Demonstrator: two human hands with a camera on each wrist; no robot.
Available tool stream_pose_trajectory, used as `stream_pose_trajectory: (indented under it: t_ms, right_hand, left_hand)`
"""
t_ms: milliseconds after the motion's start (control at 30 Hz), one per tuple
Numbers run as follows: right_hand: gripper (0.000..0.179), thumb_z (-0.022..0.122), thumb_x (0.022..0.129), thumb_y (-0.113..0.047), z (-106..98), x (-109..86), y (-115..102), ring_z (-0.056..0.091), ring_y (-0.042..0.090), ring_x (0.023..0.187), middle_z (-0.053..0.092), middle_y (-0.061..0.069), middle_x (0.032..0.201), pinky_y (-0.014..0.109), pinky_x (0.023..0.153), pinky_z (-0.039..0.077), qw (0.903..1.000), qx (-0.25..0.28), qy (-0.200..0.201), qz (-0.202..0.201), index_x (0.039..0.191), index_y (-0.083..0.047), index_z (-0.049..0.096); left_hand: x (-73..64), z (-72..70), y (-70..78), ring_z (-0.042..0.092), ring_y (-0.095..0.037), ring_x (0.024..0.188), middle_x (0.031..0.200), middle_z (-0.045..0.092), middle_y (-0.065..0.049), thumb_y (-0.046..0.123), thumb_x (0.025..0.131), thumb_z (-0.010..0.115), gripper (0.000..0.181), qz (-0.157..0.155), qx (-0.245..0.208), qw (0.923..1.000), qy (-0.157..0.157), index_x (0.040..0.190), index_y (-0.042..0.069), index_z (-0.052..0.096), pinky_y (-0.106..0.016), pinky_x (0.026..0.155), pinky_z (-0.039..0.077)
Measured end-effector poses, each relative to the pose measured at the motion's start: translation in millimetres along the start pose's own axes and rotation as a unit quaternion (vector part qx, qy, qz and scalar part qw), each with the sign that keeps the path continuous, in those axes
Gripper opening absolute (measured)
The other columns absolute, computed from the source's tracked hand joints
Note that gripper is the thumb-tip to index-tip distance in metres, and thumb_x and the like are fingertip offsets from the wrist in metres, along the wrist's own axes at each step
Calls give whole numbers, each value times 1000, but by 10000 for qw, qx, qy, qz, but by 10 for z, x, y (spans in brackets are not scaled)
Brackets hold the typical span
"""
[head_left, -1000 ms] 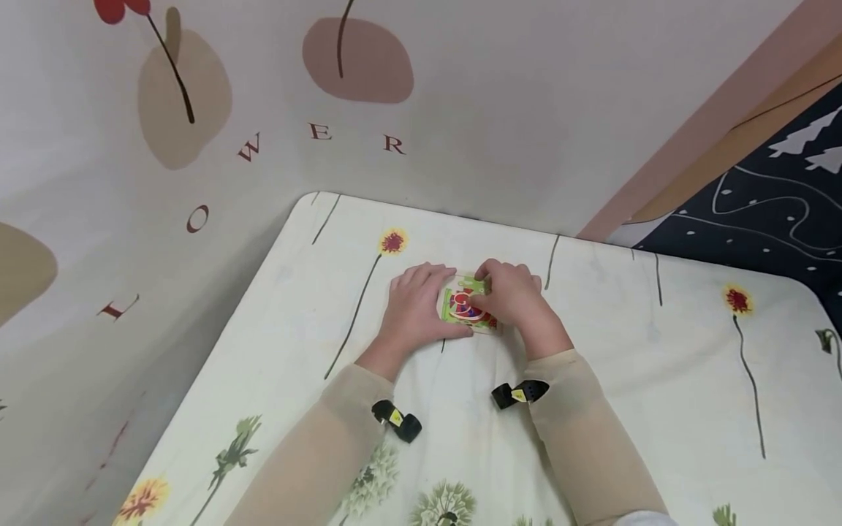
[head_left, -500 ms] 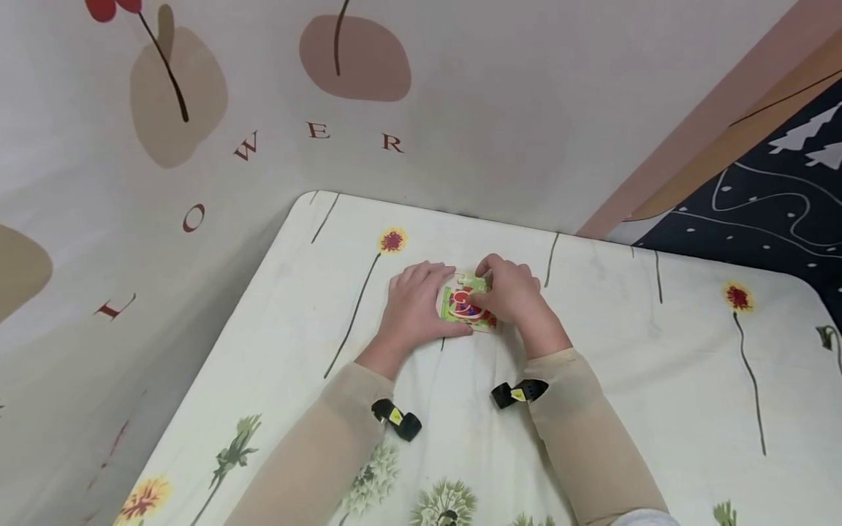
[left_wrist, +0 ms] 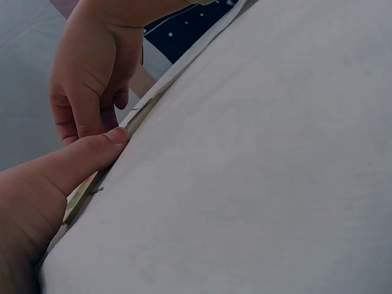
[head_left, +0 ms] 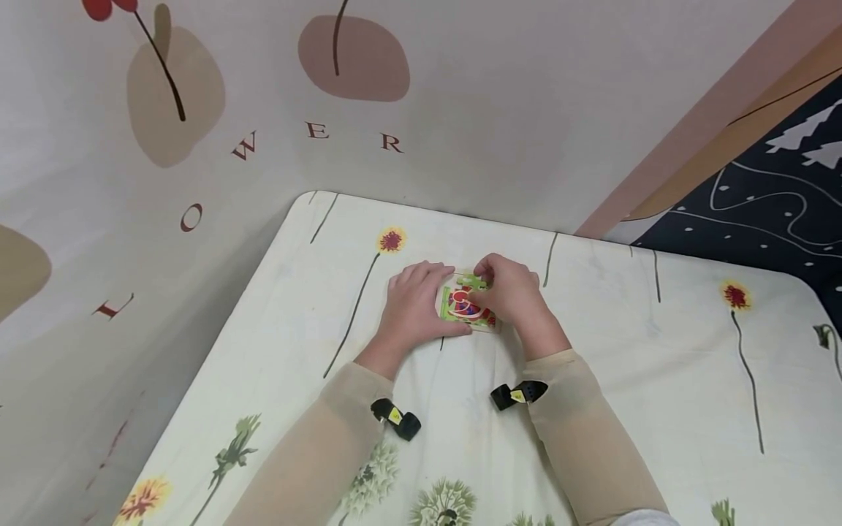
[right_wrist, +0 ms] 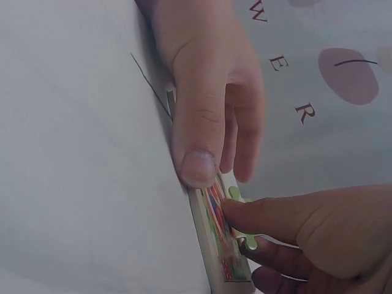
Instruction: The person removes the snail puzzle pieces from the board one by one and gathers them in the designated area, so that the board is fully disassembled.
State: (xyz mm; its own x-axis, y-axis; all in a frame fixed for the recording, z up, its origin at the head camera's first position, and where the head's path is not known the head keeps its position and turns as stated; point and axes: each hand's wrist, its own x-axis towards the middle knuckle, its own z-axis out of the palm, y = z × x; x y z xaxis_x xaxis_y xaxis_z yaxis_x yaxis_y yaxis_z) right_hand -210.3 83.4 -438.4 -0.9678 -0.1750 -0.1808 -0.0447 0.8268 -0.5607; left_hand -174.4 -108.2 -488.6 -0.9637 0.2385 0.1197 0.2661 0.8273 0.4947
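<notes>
A small jigsaw puzzle board [head_left: 449,313] with a red, blue and green picture lies on the table in the head view. My left hand [head_left: 413,303] grips it from the left, thumb along the near edge and fingers at the far edge. On the right, my right hand [head_left: 516,296] pinches a green puzzle piece [head_left: 470,280] between thumb and fingers. In the right wrist view the knobbed puzzle piece [right_wrist: 250,241] stands tilted above the board [right_wrist: 211,263]. The left wrist view shows the board's thin side under my left thumb [left_wrist: 113,136]; its picture is mostly hidden there.
The table [head_left: 631,394] has a white cloth printed with flowers. A light printed curtain [head_left: 487,131] closes off the back and left side, and a dark one [head_left: 756,197] hangs at the right. Small black cameras [head_left: 397,419] sit on both wrists.
The green piece has shifted and tilted slightly at the board's far side, and its knobbed outline shows more clearly. My right fingers moved a little with it; my left hand stays in place.
</notes>
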Motion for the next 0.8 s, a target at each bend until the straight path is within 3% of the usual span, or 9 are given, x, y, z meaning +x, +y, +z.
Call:
stream_pose_trajectory:
  t_ms: [133,300,400,633,800]
  right_hand:
    - [28,84,94,-17,-15,-11,10,63,28,102,71,7,107,56,109,37,9998,151,134,-84,118,-10,71]
    - [21,82,95,-12,-17,-17,15,66,27,99,74,8,106,45,90,56,9987,392,268,-175,115,-9,76]
    - [20,82,94,-11,-12,-13,23,68,27,98,74,8,104,42,87,57,9982,460,324,-226,113,-9,77]
    - [19,84,93,-10,-7,10,56,68,26,97,75,7,102,42,86,58,9976,547,330,-260,112,-9,78]
    - [22,82,94,-11,-17,23,80,69,25,99,77,7,105,41,86,58,9979,562,221,-235,116,-8,81]
  left_hand:
    - [2,6,-9,41,-24,142,154,52,1,71,69,91,105,-1,4,10000,11,155,24,54,-53,114,32]
    - [6,14,-16,41,-24,143,155,51,1,72,68,90,104,11,20,10000,29,154,24,55,-53,114,32]
    - [5,15,-15,41,-25,143,154,52,1,71,69,91,99,25,-9,10000,58,149,24,58,-53,115,32]
    - [-2,1,-5,40,-26,146,155,52,-1,65,69,95,68,51,-245,9996,96,120,28,67,-55,116,30]
    - [-11,-8,-7,37,-27,149,160,48,-2,66,72,92,64,131,-166,9998,3,127,36,76,-56,118,28]
